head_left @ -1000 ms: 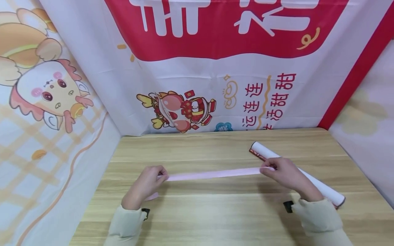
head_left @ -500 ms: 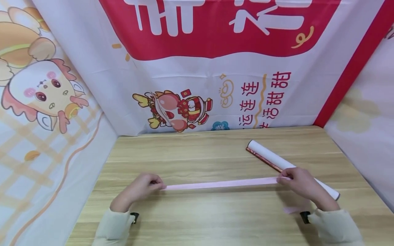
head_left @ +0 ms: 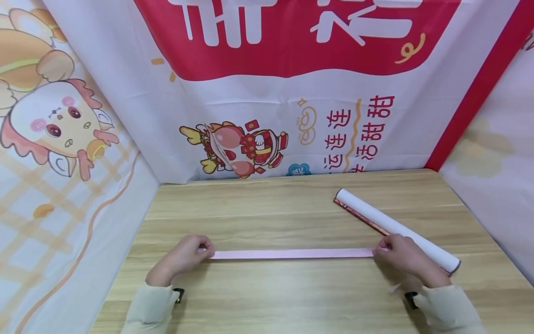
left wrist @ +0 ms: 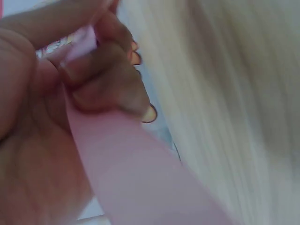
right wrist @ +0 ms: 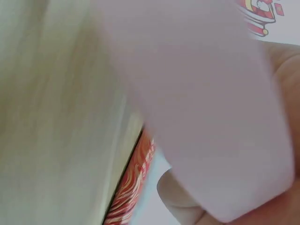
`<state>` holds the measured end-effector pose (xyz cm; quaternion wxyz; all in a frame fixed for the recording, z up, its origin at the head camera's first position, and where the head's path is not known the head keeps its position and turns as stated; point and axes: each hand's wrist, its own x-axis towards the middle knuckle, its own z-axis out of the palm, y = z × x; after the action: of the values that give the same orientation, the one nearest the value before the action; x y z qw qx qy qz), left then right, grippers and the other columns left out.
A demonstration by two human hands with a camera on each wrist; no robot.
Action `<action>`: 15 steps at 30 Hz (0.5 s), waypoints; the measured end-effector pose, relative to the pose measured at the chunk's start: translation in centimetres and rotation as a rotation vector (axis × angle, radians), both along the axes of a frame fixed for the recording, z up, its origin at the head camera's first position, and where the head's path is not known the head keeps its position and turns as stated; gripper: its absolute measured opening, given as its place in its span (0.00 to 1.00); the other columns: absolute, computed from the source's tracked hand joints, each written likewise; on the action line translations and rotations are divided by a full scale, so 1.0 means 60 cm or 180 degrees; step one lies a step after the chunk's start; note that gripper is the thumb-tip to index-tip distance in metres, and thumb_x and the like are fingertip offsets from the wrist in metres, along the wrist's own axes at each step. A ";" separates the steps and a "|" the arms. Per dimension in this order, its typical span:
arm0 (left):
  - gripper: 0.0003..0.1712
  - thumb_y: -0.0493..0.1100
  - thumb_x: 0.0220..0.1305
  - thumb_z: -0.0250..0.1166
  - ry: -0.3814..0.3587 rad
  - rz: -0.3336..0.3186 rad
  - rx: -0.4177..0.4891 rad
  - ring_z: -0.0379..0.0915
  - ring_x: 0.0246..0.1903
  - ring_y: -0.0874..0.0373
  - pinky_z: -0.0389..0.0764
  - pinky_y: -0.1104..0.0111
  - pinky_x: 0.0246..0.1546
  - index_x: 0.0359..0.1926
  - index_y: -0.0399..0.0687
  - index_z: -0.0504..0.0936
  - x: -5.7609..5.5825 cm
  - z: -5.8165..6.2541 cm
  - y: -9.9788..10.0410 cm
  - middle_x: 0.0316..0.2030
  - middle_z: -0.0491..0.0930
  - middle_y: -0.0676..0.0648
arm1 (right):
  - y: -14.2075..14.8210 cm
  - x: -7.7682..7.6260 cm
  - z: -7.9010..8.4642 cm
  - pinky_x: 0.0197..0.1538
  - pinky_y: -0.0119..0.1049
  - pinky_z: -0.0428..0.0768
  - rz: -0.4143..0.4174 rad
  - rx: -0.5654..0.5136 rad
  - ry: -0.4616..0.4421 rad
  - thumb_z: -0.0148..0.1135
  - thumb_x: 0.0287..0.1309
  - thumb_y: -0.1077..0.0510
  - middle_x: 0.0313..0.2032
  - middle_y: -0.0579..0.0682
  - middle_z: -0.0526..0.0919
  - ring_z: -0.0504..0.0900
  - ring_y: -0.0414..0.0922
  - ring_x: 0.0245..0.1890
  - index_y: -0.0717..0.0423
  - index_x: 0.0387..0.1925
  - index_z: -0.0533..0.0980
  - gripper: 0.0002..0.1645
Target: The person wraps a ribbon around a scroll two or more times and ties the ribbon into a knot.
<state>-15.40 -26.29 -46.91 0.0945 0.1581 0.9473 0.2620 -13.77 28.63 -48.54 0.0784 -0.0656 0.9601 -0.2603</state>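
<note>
A pink ribbon (head_left: pixel 292 253) is stretched nearly straight between my two hands, low over the wooden table. My left hand (head_left: pixel 183 257) pinches it at the left with curled fingers. In the left wrist view the ribbon (left wrist: pixel 136 164) passes between those fingers, and a bit of it shows beyond them. At the other side my right hand (head_left: pixel 402 257) pinches the ribbon between thumb and fingers. A short tail hangs below that hand. The right wrist view has a blurred, close length of ribbon (right wrist: pixel 201 108) in front of the fingers (right wrist: pixel 180 197).
A white roll (head_left: pixel 396 227) with a red patterned edge lies slantwise on the table (head_left: pixel 267 208), beside and behind my right hand. Printed cloth (head_left: pixel 267 97) hangs along the table's back edge, and more printed sheets stand at left and right.
Both hands have come nearer the person and moved farther apart, so a longer stretch of ribbon shows between them. The tail below the left hand has gone from sight; one shows below the right.
</note>
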 end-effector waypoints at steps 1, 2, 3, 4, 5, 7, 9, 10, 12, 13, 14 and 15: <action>0.04 0.41 0.60 0.63 0.0009 0.0089 -0.0111 0.70 0.30 0.64 0.75 0.66 0.37 0.29 0.50 0.80 0.000 -0.002 0.000 0.27 0.78 0.56 | 0.003 0.001 -0.002 0.31 0.37 0.69 0.0002 0.0013 -0.0004 0.63 0.54 0.48 0.22 0.43 0.74 0.69 0.40 0.26 0.51 0.24 0.76 0.12; 0.04 0.40 0.60 0.63 0.0012 0.0169 -0.0205 0.70 0.30 0.63 0.75 0.65 0.37 0.28 0.50 0.80 0.000 -0.004 -0.001 0.27 0.78 0.56 | 0.006 0.002 -0.004 0.31 0.37 0.69 0.0000 0.0027 0.0003 0.63 0.54 0.48 0.22 0.43 0.74 0.69 0.41 0.26 0.51 0.24 0.76 0.12; 0.04 0.40 0.60 0.63 -0.0012 0.0244 -0.0278 0.69 0.29 0.63 0.75 0.65 0.37 0.28 0.49 0.80 0.000 -0.006 -0.002 0.27 0.78 0.55 | 0.009 0.003 -0.005 0.31 0.37 0.68 0.0003 0.0040 0.0001 0.63 0.54 0.47 0.23 0.43 0.74 0.69 0.41 0.26 0.51 0.24 0.75 0.13; 0.04 0.40 0.60 0.63 -0.0039 0.0296 -0.0328 0.69 0.29 0.63 0.75 0.64 0.37 0.28 0.49 0.80 0.001 -0.008 -0.002 0.26 0.78 0.55 | 0.012 0.005 -0.007 0.31 0.37 0.68 -0.0005 0.0051 0.0007 0.63 0.54 0.47 0.23 0.43 0.73 0.69 0.41 0.26 0.51 0.24 0.75 0.13; 0.04 0.40 0.60 0.63 -0.0058 0.0332 -0.0371 0.69 0.28 0.62 0.74 0.64 0.37 0.28 0.49 0.80 0.001 -0.010 -0.002 0.26 0.77 0.55 | 0.015 0.006 -0.008 0.31 0.37 0.68 -0.0015 0.0055 0.0003 0.63 0.54 0.47 0.22 0.43 0.73 0.69 0.41 0.26 0.51 0.24 0.75 0.13; 0.04 0.41 0.60 0.63 -0.0039 0.0317 -0.0385 0.68 0.28 0.62 0.74 0.65 0.36 0.29 0.50 0.80 0.002 -0.014 -0.002 0.26 0.77 0.56 | 0.020 0.009 -0.009 0.31 0.37 0.68 -0.0033 0.0057 -0.0042 0.63 0.55 0.46 0.23 0.43 0.73 0.69 0.41 0.26 0.51 0.24 0.76 0.14; 0.05 0.45 0.60 0.63 -0.0022 0.0269 -0.0355 0.67 0.26 0.63 0.73 0.66 0.33 0.28 0.52 0.80 0.001 -0.017 0.001 0.25 0.76 0.57 | 0.024 0.011 -0.009 0.31 0.38 0.69 -0.0044 0.0066 -0.0045 0.63 0.55 0.47 0.23 0.44 0.74 0.69 0.41 0.27 0.52 0.25 0.76 0.13; 0.06 0.47 0.60 0.64 -0.0009 0.0240 -0.0324 0.67 0.25 0.63 0.72 0.67 0.32 0.27 0.54 0.80 0.001 -0.019 0.002 0.25 0.76 0.58 | 0.026 0.012 -0.010 0.31 0.37 0.69 -0.0057 0.0071 -0.0049 0.63 0.54 0.48 0.23 0.44 0.74 0.69 0.41 0.26 0.52 0.25 0.76 0.12; 0.08 0.51 0.58 0.65 0.0040 0.0176 -0.0247 0.66 0.25 0.64 0.71 0.68 0.30 0.26 0.57 0.80 0.000 -0.022 0.006 0.24 0.76 0.60 | 0.029 0.013 -0.012 0.32 0.37 0.70 -0.0057 0.0082 -0.0064 0.63 0.54 0.48 0.23 0.43 0.74 0.69 0.41 0.27 0.52 0.26 0.77 0.12; 0.09 0.54 0.57 0.66 0.0049 0.0166 -0.0207 0.66 0.24 0.64 0.70 0.68 0.29 0.25 0.59 0.80 0.000 -0.023 0.008 0.24 0.76 0.61 | 0.031 0.014 -0.013 0.32 0.38 0.70 -0.0034 0.0084 -0.0040 0.63 0.54 0.48 0.23 0.43 0.74 0.69 0.41 0.26 0.52 0.26 0.78 0.12; 0.09 0.56 0.55 0.67 0.0061 0.0169 -0.0189 0.66 0.24 0.64 0.69 0.68 0.29 0.25 0.61 0.79 0.000 -0.024 0.010 0.24 0.76 0.61 | 0.031 0.014 -0.015 0.32 0.37 0.70 -0.0030 0.0076 -0.0036 0.63 0.54 0.48 0.22 0.43 0.74 0.69 0.41 0.26 0.52 0.26 0.78 0.12; 0.09 0.57 0.54 0.67 0.0079 0.0174 -0.0173 0.66 0.24 0.64 0.70 0.68 0.29 0.24 0.63 0.79 -0.001 -0.026 0.011 0.24 0.76 0.62 | 0.032 0.014 -0.016 0.32 0.37 0.69 -0.0021 0.0078 -0.0043 0.63 0.54 0.48 0.22 0.43 0.74 0.69 0.40 0.26 0.52 0.26 0.78 0.12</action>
<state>-15.45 -25.61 -48.46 0.0798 0.1327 0.9592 0.2367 -12.90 30.57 -49.51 0.0848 -0.0597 0.9629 -0.2493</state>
